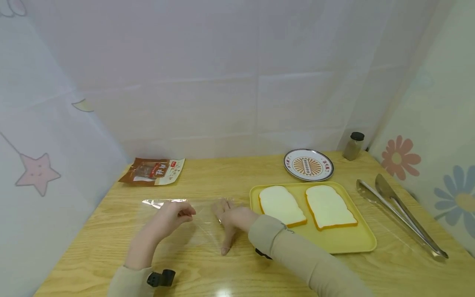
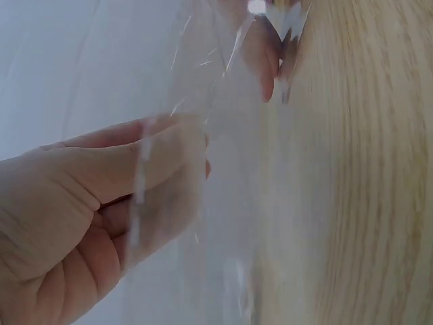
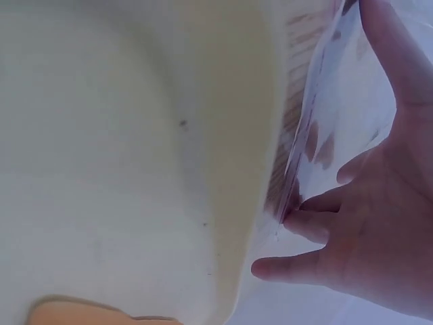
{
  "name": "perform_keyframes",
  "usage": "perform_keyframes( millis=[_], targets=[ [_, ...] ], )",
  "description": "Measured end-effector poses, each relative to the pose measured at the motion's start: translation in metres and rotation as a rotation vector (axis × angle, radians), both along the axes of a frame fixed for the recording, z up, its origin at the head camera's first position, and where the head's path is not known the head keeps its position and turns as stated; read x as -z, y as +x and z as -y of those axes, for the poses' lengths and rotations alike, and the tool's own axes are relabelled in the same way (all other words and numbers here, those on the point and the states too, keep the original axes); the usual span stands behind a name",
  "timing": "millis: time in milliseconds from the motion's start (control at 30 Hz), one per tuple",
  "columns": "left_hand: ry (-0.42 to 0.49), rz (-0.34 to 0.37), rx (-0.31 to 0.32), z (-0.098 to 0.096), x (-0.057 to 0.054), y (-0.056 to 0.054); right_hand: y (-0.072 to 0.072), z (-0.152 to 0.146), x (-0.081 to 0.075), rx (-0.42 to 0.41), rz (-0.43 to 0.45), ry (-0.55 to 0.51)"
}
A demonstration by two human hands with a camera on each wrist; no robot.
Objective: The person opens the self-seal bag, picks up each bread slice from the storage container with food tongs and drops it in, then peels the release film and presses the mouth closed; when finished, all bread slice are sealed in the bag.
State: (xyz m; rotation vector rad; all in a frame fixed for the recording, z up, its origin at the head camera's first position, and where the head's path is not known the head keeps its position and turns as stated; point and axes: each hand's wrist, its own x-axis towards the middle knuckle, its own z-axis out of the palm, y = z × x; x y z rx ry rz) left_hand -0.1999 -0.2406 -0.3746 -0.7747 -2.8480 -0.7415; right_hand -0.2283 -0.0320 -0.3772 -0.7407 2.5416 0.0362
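A thin sheet of clear plastic film (image 1: 202, 235) lies on the wooden table in front of me, its upper edge catching the light. My left hand (image 1: 171, 219) pinches the film between thumb and fingers; in the left wrist view the clear film (image 2: 230, 176) stands up past those fingertips. At the film's right side my right hand (image 1: 231, 218) rests with fingers spread and thumb pointing toward me. The right wrist view shows this right hand (image 3: 369, 217) with its fingers stretched along the film's edge (image 3: 301, 145), close beside the yellow tray.
To the right, the yellow tray (image 1: 315, 245) carries two bread slices, one left (image 1: 280, 204) and one right (image 1: 330, 206). Behind it are a patterned plate (image 1: 289, 159) and a black-capped jar (image 1: 353, 148). Metal tongs (image 1: 404, 218) lie far right. A brown food packet (image 1: 152, 171) lies back left.
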Motion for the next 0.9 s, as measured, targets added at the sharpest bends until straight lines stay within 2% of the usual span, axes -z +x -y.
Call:
perform_keyframes(
  millis=[200,367,700,900],
  targets=[
    [-0.017,0.079,-0.005,0.004,-0.001,0.001,-0.001,0.003,0.004,0.004,-0.049,0.084],
    [-0.026,0.116,-0.011,0.007,0.002,0.000,-0.001,0.003,0.004,-0.016,-0.057,0.097],
    [-0.057,0.114,-0.062,0.012,0.006,-0.001,-0.002,-0.013,-0.007,-0.069,-0.042,0.008],
    [-0.056,0.095,-0.069,0.012,0.005,-0.002,-0.004,-0.031,-0.016,-0.074,0.011,-0.064]
  ],
)
